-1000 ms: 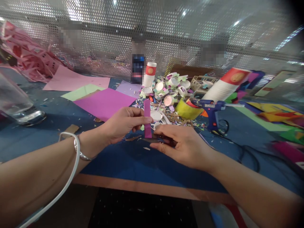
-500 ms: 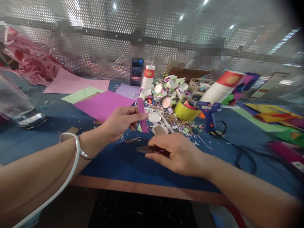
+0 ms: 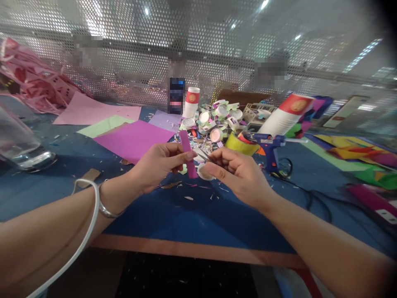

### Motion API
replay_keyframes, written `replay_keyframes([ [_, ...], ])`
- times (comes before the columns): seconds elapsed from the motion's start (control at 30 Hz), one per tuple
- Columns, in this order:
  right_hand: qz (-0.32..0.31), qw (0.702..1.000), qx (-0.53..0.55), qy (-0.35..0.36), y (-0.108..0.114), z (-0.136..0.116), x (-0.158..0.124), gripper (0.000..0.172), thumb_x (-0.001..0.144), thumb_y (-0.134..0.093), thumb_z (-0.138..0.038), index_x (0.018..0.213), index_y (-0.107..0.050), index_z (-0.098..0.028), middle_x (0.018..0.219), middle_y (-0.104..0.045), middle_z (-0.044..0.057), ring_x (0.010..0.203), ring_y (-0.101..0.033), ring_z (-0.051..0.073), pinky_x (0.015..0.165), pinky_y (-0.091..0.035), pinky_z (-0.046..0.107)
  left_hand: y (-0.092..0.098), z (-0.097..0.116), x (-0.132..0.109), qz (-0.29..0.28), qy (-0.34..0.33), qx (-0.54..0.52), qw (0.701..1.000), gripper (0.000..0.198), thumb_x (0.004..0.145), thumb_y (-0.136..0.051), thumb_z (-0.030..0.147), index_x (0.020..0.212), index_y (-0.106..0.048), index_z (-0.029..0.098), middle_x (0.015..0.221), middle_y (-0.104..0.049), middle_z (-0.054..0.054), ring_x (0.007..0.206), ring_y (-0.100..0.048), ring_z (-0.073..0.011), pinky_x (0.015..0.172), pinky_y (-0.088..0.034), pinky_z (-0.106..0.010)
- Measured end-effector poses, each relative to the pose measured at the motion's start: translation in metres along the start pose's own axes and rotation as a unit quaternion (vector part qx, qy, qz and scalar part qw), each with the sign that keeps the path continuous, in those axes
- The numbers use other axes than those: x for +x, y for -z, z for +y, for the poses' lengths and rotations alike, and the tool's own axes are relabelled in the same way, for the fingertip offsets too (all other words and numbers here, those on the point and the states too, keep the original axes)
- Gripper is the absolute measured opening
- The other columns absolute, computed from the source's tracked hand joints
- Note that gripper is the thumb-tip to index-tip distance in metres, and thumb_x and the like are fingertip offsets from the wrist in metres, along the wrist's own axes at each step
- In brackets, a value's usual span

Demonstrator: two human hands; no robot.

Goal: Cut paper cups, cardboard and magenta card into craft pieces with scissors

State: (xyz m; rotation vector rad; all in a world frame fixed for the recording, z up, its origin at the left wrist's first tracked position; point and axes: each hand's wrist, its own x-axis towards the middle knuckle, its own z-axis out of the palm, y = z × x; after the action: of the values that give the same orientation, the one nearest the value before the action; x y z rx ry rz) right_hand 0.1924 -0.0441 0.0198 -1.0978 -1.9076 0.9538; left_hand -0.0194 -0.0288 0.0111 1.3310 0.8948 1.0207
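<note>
A narrow purple paper strip (image 3: 185, 142) stands nearly upright, pinched between the thumb and fingers of my left hand (image 3: 161, 165). My right hand (image 3: 237, 171) is closed around small scissors (image 3: 201, 154), whose handles are mostly hidden by the fingers. The blades point left toward the strip, close to my left thumb; whether they touch the paper I cannot tell. Just below the blades, a small round white piece (image 3: 205, 171) lies on the blue table (image 3: 186, 219), partly covered by my right hand.
Behind my hands lie a pile of white rings (image 3: 221, 111) and paper scraps. Purple paper (image 3: 130, 138) and a glass (image 3: 27, 145) are at left. A yellow tape roll (image 3: 237, 145), a blue glue gun (image 3: 271, 151) with its cord, and stacked cups (image 3: 283, 116) stand at right.
My right hand has moved up and slightly right, bringing the scissors from below the strip to beside it. My left hand still holds the strip, now slightly lower. The view has shifted a little.
</note>
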Motion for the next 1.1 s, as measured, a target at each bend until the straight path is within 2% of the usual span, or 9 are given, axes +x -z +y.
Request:
replay_keyframes([
  [0.23,-0.034,0.997,0.061,-0.014,-0.007,0.001,-0.003,0.03,0.084,-0.075,-0.043,0.09,-0.06,-0.018,0.08,-0.058,0.0,0.064,-0.05,0.011,0.055,-0.039,0.025,-0.005,0.002,-0.004,0.012,0.066,-0.098,0.993,0.017,0.078,-0.081,0.029,0.074,-0.072,0.015,0.066,-0.062,0.003,0.059,-0.051,-0.0059,0.057,-0.039,-0.019],
  [0.43,-0.047,0.998,0.05,-0.011,-0.01,0.002,-0.001,0.023,0.088,-0.07,-0.038,0.089,-0.061,-0.016,0.076,-0.057,0.0,0.063,-0.047,0.011,0.056,-0.037,0.025,-0.004,0.0,-0.003,0.004,0.077,-0.15,0.986,0.014,0.08,-0.081,0.028,0.078,-0.077,0.015,0.072,-0.069,0.001,0.067,-0.059,-0.0063,0.064,-0.046,-0.017],
  [0.57,-0.036,0.997,0.069,-0.006,-0.007,0.002,0.0,0.021,0.089,-0.069,-0.034,0.083,-0.06,-0.017,0.072,-0.052,-0.002,0.062,-0.046,0.01,0.055,-0.036,0.024,0.001,0.001,-0.003,-0.009,0.065,-0.136,0.989,0.01,0.081,-0.08,0.025,0.082,-0.077,0.016,0.075,-0.072,0.0,0.071,-0.064,-0.0079,0.069,-0.05,-0.018],
  [0.73,-0.018,0.997,0.071,-0.004,-0.002,0.004,0.0,0.021,0.09,-0.069,-0.035,0.083,-0.062,-0.017,0.075,-0.055,0.0,0.066,-0.049,0.01,0.059,-0.038,0.025,0.004,0.004,-0.003,-0.013,0.047,-0.098,0.994,0.006,0.079,-0.08,0.019,0.082,-0.077,0.014,0.078,-0.074,-0.002,0.075,-0.068,-0.0104,0.069,-0.052,-0.019],
  [0.9,-0.012,0.995,0.091,-0.027,-0.001,0.003,0.0,0.03,0.087,-0.073,-0.045,0.085,-0.064,-0.016,0.071,-0.053,-0.002,0.058,-0.043,0.007,0.051,-0.031,0.024,0.006,0.002,0.001,0.037,0.028,-0.118,0.992,0.006,0.079,-0.08,0.019,0.082,-0.078,0.014,0.078,-0.074,-0.002,0.073,-0.068,-0.0099,0.074,-0.054,-0.022],
  [1.1,-0.014,0.991,0.13,-0.035,0.001,0.007,0.001,0.036,0.095,-0.061,-0.052,0.088,-0.065,-0.016,0.06,-0.042,-0.006,0.048,-0.031,0.005,0.043,-0.019,0.025,0.008,0.0,0.003,0.074,0.008,-0.141,0.987,0.005,0.079,-0.079,0.018,0.082,-0.078,0.013,0.079,-0.074,-0.003,0.076,-0.068,-0.0113,0.078,-0.056,-0.024],
])
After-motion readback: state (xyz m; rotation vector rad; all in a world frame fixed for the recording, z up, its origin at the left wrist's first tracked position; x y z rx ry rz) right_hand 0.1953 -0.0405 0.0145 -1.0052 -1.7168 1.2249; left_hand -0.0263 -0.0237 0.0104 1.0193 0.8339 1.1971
